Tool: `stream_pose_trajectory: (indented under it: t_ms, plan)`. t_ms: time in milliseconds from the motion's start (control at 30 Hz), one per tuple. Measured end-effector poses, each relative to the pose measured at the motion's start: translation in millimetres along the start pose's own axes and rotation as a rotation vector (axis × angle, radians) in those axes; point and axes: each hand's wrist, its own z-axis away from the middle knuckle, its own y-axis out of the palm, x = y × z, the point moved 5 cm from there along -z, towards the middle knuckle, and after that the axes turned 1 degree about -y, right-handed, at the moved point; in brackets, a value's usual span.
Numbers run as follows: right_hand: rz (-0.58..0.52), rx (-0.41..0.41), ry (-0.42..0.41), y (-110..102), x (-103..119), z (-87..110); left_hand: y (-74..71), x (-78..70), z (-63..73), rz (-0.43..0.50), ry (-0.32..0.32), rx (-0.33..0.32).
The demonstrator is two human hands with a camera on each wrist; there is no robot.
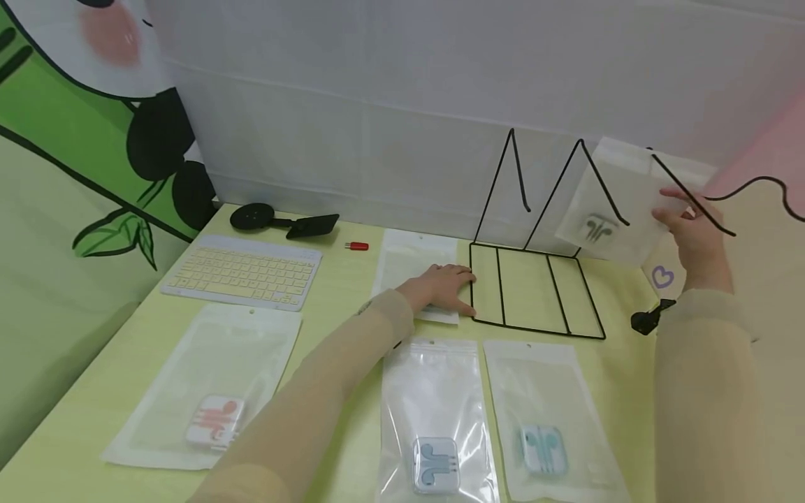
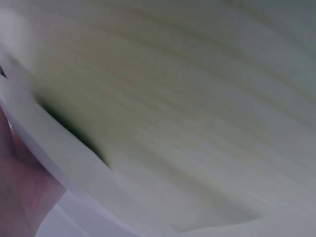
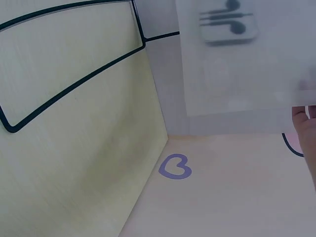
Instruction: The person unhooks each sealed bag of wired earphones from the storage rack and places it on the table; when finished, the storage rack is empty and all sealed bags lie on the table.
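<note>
My left hand (image 1: 443,286) is at the left side of a black wire rack (image 1: 500,285), thumb and fingers spread along its base frame. Under that hand and wrist lies a frosted pouch (image 1: 411,255), partly hidden. My right hand (image 1: 701,234) pinches the edge of a white frosted pouch (image 1: 638,192) with dark earphones (image 1: 597,228) inside. This pouch is raised off the table among the rack's right-hand hooks, tilted, with a hook's rod crossing in front of it. In the right wrist view the earphone case (image 3: 228,22) shows through the pouch.
In front lie earphone pouches: pink (image 1: 210,363) at left, blue (image 1: 434,398) in the middle, teal (image 1: 541,391) at right. A white keyboard (image 1: 245,272), a black folding stand (image 1: 254,216) and a red USB stick (image 1: 358,246) sit at the back left. A curtain (image 1: 283,140) hangs behind.
</note>
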Motion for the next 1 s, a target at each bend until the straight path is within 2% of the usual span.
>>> stream_pose_trajectory:
  t_ms: [233, 300, 433, 533, 633, 700, 833, 900, 1000]
  plan:
    - [-0.078, 0.040, 0.003, 6, -18, 10.6, 3.4, 3.0, -1.8, 0.012, -0.007, 0.010]
    - [-0.036, 0.054, -0.001, 9, -21, 12.7, 3.9, 3.9, -2.5, 0.009, -0.011, 0.009]
    - [0.188, 0.056, -0.039, 11, -23, 16.2, 4.0, 4.4, -2.7, 0.008, -0.010, 0.012]
    - [0.262, 0.063, -0.062, 11, -25, 17.1, 3.2, 4.6, -2.4, 0.006, -0.012, 0.012]
    - [0.259, 0.073, -0.056, 9, -28, 17.2, 2.6, 5.2, -2.6, 0.001, -0.016, 0.012]
    - [0.304, 0.069, -0.055, 7, -30, 18.1, 2.4, 5.4, -3.2, 0.002, -0.017, 0.010]
    - [0.366, 0.056, -0.104, 6, -29, 22.6, 2.4, 5.7, -4.4, 0.003, -0.018, 0.009]
    - [0.361, 0.050, -0.133, 7, -29, 26.0, 3.3, 5.6, -4.9, 0.001, -0.019, 0.011]
    - [0.262, 0.042, -0.155, 7, -28, 31.7, 5.2, 5.4, -5.4, -0.003, -0.018, 0.014]
